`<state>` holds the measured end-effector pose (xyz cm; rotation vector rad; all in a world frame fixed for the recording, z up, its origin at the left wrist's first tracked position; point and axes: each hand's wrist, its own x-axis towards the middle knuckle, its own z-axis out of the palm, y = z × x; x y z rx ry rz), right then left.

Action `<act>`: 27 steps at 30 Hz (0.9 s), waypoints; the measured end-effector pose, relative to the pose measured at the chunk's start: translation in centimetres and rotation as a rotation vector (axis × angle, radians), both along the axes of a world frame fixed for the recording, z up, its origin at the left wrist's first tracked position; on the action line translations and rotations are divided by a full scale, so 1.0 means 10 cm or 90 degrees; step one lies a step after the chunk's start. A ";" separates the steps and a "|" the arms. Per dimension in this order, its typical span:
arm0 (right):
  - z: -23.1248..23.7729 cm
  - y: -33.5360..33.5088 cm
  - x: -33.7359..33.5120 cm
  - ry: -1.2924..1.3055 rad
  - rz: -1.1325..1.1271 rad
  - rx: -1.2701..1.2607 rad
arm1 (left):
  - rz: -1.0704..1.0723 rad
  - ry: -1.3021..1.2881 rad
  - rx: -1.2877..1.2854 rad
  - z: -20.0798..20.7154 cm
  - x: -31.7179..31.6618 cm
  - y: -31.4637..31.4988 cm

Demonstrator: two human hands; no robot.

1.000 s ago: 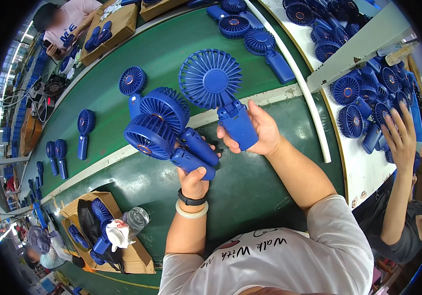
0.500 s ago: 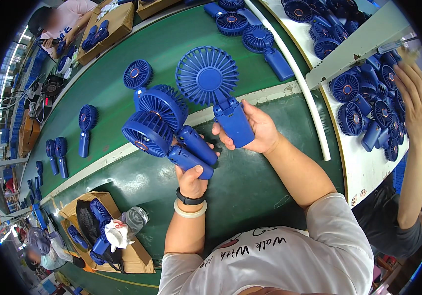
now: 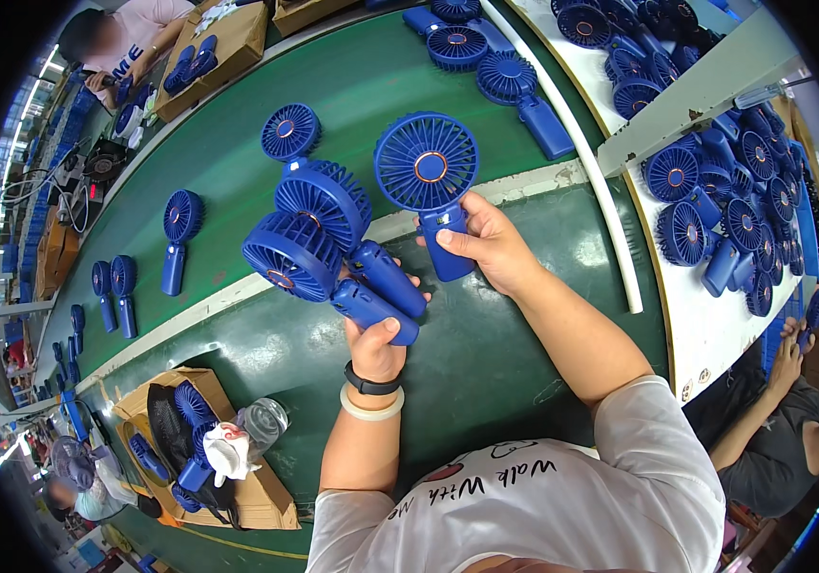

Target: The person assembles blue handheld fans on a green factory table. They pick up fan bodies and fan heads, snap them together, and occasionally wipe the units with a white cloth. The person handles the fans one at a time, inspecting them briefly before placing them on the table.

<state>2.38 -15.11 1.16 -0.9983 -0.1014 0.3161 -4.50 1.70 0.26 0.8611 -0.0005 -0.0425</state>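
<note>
Two blue handheld fans are gripped by their handles in my left hand (image 3: 377,346), their round heads side by side; the nearer fan (image 3: 293,256) overlaps the other fan (image 3: 325,202). My right hand (image 3: 488,243) holds a third blue handheld fan (image 3: 426,162) by its handle, thumb across the front. This fan stands upright with its grille and copper-coloured centre ring facing me. Just beyond the left hand's fans, another fan (image 3: 290,132) lies on the green belt, its handle partly hidden behind them.
More fans lie along the green belt (image 3: 228,181). A white tube (image 3: 600,181) crosses at the right, beside a white table (image 3: 686,334) heaped with fans. At lower left are a cardboard box (image 3: 271,492) with fans and a clear bottle (image 3: 264,420). Co-workers sit at both sides.
The fan in my right hand has turned from its back to its front, and my thumb now lies on its handle. Belt fans shifted slightly right. The right-hand co-worker's arm drew back from the pile.
</note>
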 end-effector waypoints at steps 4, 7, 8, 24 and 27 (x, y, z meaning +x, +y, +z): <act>-0.06 -0.04 0.02 0.011 0.033 -0.007 | -0.003 -0.002 0.004 0.00 0.00 0.01; -0.08 -0.04 0.02 0.002 0.029 -0.022 | -0.011 -0.007 0.008 -0.05 0.00 0.02; -0.08 -0.04 0.03 0.010 0.026 -0.023 | -0.011 -0.002 0.003 -0.04 0.00 0.01; -0.09 -0.04 0.02 0.034 0.009 -0.038 | -0.037 -0.008 0.030 0.01 -0.01 -0.03; -0.11 0.00 0.01 0.038 0.014 -0.009 | -0.061 0.006 0.032 0.06 0.01 -0.04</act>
